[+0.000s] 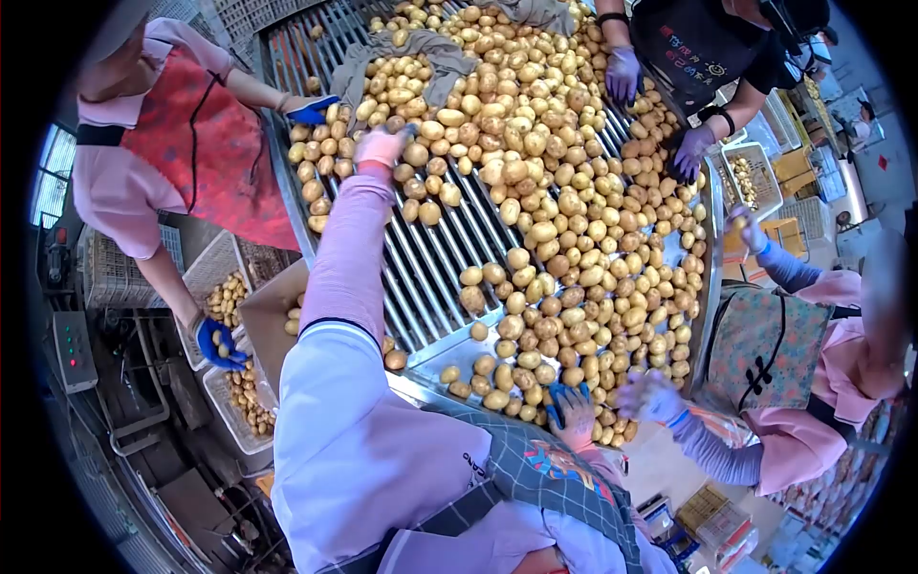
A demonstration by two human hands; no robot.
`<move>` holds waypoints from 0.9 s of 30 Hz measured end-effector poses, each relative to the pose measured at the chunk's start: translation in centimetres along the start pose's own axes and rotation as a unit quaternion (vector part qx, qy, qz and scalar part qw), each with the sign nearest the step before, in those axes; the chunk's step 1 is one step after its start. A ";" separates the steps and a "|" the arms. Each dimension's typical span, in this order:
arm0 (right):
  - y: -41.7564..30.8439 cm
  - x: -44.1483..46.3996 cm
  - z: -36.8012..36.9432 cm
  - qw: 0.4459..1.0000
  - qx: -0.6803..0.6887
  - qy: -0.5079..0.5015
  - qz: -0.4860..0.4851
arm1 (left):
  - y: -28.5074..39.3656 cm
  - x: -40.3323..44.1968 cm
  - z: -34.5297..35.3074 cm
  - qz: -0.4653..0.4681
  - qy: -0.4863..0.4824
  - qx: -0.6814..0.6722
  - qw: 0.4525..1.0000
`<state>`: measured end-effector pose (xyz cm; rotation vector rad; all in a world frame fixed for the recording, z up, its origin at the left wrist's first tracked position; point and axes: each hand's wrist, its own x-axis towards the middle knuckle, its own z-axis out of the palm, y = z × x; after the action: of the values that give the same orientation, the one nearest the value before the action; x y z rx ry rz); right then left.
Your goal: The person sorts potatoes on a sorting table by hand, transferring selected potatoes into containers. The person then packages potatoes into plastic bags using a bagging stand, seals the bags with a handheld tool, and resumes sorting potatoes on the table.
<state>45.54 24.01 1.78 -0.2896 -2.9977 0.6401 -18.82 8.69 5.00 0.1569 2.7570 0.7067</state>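
Left hand [382, 148] at far potatoes [544, 232], grip unclear, right hand [576, 419] against near potatoes, grip wide, metal rollers [427, 279] leftward.

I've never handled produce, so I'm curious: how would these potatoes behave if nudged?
The potatoes would probably roll, being rounded and loose. A push would likely shift several, since they lie crowded together. Dark gaps between the metal bars might slow some.

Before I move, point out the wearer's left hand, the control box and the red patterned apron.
Wearer's left hand [382, 147]: head view, back of hand.
Control box [75, 352]: head view, front panel.
Red patterned apron [228, 153]: head view, middle of front.
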 end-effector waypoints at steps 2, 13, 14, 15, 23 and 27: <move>-0.1 0.3 -0.1 1.000 0.003 0.008 0.006 | 5.1 -5.0 4.3 0.017 -0.010 0.193 0.981; -0.1 0.5 1.3 0.998 0.008 0.066 0.023 | -2.5 -26.2 11.6 0.117 -0.131 -0.239 0.955; -0.2 0.7 0.8 0.998 0.011 0.057 0.029 | -3.3 -26.9 11.7 -0.028 -0.190 -0.456 0.869; -0.4 0.9 0.5 0.998 0.013 0.047 0.035 | -3.4 -27.2 11.0 -0.164 -0.232 -0.639 0.715; -0.7 1.3 1.0 0.998 0.013 0.057 0.014 | -8.6 -35.6 3.0 0.013 -0.242 -0.913 0.328; 0.2 0.0 2.1 0.991 0.065 0.110 0.040 | -17.9 -36.3 -2.6 0.068 -0.148 -0.908 0.387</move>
<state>45.35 23.39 -0.23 -0.4423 -2.7330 0.7541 14.34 -14.57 7.62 -0.0252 0.3366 2.6545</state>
